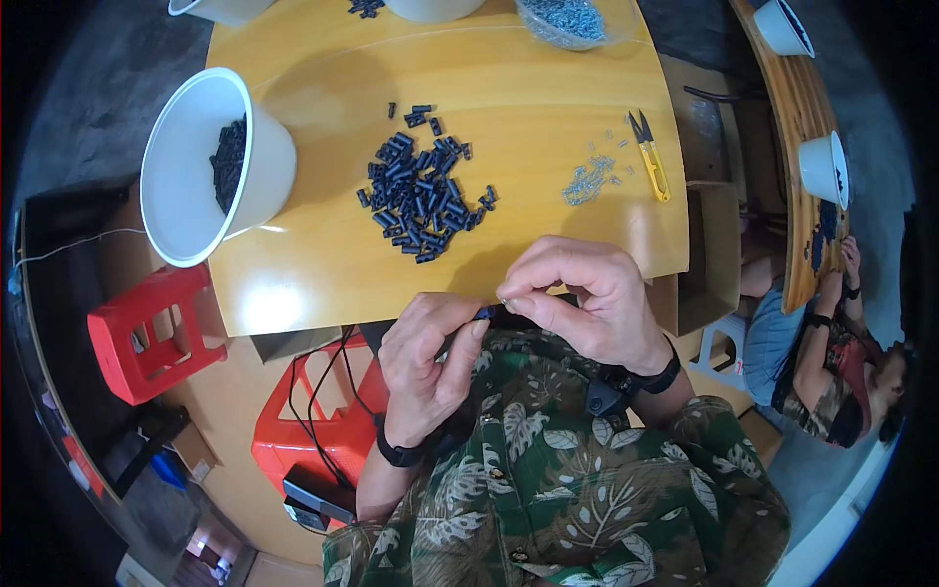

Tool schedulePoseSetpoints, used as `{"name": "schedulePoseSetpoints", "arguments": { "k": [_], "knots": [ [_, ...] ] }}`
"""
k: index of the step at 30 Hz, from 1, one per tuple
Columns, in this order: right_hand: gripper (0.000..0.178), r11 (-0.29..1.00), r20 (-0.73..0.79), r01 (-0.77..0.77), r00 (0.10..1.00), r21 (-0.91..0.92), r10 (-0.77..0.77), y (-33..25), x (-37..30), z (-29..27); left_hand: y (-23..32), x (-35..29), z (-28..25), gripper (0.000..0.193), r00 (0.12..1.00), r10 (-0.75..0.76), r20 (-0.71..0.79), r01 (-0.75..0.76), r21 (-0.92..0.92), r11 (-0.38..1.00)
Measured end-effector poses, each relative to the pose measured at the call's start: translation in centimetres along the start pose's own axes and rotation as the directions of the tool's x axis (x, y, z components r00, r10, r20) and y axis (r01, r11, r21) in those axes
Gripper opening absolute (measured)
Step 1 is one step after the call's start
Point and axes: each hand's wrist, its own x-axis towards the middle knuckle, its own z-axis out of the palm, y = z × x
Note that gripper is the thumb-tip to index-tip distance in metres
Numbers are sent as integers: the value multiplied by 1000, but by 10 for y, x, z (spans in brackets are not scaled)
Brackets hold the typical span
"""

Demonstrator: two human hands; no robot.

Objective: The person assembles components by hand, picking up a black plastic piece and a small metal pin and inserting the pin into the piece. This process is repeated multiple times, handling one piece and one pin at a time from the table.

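Note:
Close to the table's near edge, my left hand point(427, 354) pinches a small black plastic part point(484, 313) between thumb and forefinger. My right hand point(584, 299) meets it from the right, thumb and forefinger closed on a tiny shiny piece point(504, 301) at the part's end; its exact kind is too small to tell. Beyond my hands lies a heap of small black tubular parts point(423, 196). A scatter of small clear or silvery pieces point(588, 181) sits to the right, beside yellow-handled thread snips point(653, 166) with their blades apart.
A white bucket point(174, 186) with black parts inside stands at the table's left. A clear bowl of bluish pieces point(567, 20) is at the far side. Red stools point(156, 338) and a cardboard box point(712, 254) flank the table. At right, another person point(831, 362) works at a wooden table.

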Motion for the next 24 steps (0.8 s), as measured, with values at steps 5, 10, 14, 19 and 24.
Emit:
{"name": "schedulePoseSetpoints", "arguments": {
  "k": [5,10,14,19,24],
  "knots": [
    [14,998,-40,14,999,-61,-16,-7,-3,7,2,-5,-3,19,1000,14,-11,-14,12,1000],
    [13,993,-36,16,999,-118,-20,-9,-5,11,3,-8,-5,22,999,35,22,-35,38,999],
    [16,976,-14,20,1000,-216,-23,-15,-3,11,4,-9,-6,25,998,35,56,-40,82,996],
    [20,839,145,202,978,-505,-148,-21,-2,8,10,-3,-5,27,989,112,97,-135,269,954],
    [22,870,96,188,982,-455,-162,-18,-2,10,5,-5,-7,27,989,111,97,-130,214,968]
  ]
}}
